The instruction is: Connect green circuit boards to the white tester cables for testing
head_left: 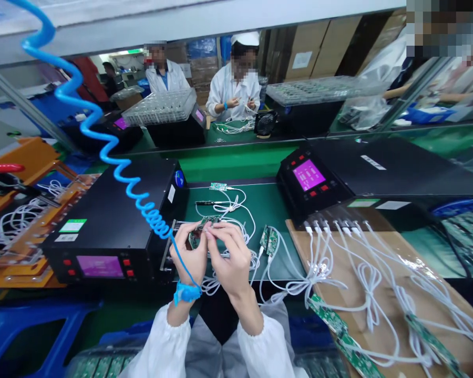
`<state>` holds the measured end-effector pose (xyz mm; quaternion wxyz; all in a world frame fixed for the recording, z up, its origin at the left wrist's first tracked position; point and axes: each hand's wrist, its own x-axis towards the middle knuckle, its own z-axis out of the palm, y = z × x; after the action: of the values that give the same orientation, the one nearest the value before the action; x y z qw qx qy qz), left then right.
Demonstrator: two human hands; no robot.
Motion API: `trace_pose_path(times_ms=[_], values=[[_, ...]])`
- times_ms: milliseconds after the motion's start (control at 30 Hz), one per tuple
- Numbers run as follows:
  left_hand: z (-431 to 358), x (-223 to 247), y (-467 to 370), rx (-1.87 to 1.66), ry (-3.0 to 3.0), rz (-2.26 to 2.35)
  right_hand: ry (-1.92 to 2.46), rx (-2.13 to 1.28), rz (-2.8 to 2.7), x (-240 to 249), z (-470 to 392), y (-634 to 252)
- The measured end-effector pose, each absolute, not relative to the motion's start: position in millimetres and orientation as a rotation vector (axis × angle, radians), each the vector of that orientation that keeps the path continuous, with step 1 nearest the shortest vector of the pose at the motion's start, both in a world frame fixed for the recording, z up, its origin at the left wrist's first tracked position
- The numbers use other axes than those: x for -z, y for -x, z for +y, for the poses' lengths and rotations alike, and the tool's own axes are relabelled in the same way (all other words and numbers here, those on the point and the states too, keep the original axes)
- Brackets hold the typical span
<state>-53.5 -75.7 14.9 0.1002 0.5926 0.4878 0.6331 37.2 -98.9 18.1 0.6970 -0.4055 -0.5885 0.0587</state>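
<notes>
At the centre of the green bench mat [268,210], both hands meet over one small green circuit board [199,235]. Left hand [189,257]: closed on the board's near and left edge, thumb upward; a blue wrist strap [186,293] circles the wrist, and its blue coiled cord [102,142] rises to the upper left. Right hand [230,260]: fingers pinched narrow at the board's top right edge, touching it; whether they also grip a white cable cannot be told. The board is held off the mat, just beside the front right corner of the left black tester [106,231].

Loose white cables [236,210] lie on the mat beneath and beyond the hands. A second circuit board [268,240] stands tilted just right of the right hand, cabled. A third board [218,186] lies farther back on the mat. To the right, another black tester [339,178] with a lit pink screen feeds a row of white cables across a brown cardboard sheet [382,294], where long green boards [347,341] lie. Across the line, two co-workers in white coats [234,89] are seated.
</notes>
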Motion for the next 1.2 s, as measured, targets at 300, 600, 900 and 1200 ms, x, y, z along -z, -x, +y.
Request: trace_pose_path(times_ms=[300, 600, 900, 1200], values=[[-80, -10, 52, -1.835, -1.750, 1.448, 0.865, -0.129, -1.330, -14, -100, -38], [-83, -13, 50, -1.872, -1.933, 1.466, 0.889, -0.084, -1.282, -10, -101, -34], [-79, -17, 43, -1.920, -2.140, 1.396, 0.934, -0.062, -1.199, -6, -99, -33], [-77, -12, 41, -1.876, -2.144, 1.391, 0.986, -0.207, -1.132, -3, -101, -34]])
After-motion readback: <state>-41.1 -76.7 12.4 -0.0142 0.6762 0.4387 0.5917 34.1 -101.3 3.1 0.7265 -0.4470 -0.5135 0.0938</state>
